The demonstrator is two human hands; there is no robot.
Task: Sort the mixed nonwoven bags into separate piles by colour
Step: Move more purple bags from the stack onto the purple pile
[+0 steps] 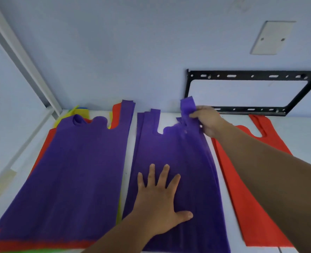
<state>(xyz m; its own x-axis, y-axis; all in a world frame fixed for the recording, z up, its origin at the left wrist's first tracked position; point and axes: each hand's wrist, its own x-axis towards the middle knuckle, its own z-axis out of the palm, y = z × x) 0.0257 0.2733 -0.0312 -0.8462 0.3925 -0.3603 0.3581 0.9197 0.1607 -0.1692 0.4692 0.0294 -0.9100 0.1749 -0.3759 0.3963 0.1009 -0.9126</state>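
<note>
On the left lies the mixed stack (72,170), a purple bag on top with red, yellow, blue and green edges showing beneath. In the middle sits a pile of purple bags (185,152). My left hand (160,199) rests flat on its lower part, fingers spread. My right hand (208,120) pinches the right handle of the top purple bag at the far end, lifting it slightly. A pile of red bags (242,207) lies to the right, partly hidden under my right forearm.
Everything lies on a white table (130,143) against a pale wall. A black metal bracket frame (246,75) leans at the back right. A white window frame (23,70) runs along the left.
</note>
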